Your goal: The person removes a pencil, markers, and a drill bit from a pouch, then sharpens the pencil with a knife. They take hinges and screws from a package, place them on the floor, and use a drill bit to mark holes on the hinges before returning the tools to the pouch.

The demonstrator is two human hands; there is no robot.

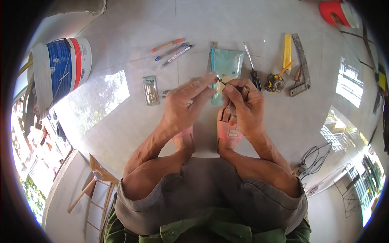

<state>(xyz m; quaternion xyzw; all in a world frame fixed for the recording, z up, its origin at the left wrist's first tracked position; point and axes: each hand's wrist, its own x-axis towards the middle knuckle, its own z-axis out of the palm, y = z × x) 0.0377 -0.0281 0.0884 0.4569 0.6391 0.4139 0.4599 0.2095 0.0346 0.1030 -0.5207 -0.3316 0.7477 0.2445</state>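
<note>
My right hand [246,99] pinches a thin dark rod [221,81] between thumb and fingers. A brown cylindrical piece [244,93] also shows among those fingers, and an orange tip [232,121] pokes out below the palm. My left hand [188,101] is closed, its thumb and fingertips meeting at the rod's far end. Under the hands, a clear teal zip pouch [227,65] lies on the floor, partly covered by them. Close to my right hand rests a screwdriver [253,73]. Left of my left hand is a small clear pack [150,91].
Several pens [174,52] lie at the upper left. On the right are a tape measure [275,82], a yellow strip [287,52] and a metal square [302,65]. A paint bucket [77,60] lies far left, a red container [334,13] upper right, cables [316,160] lower right.
</note>
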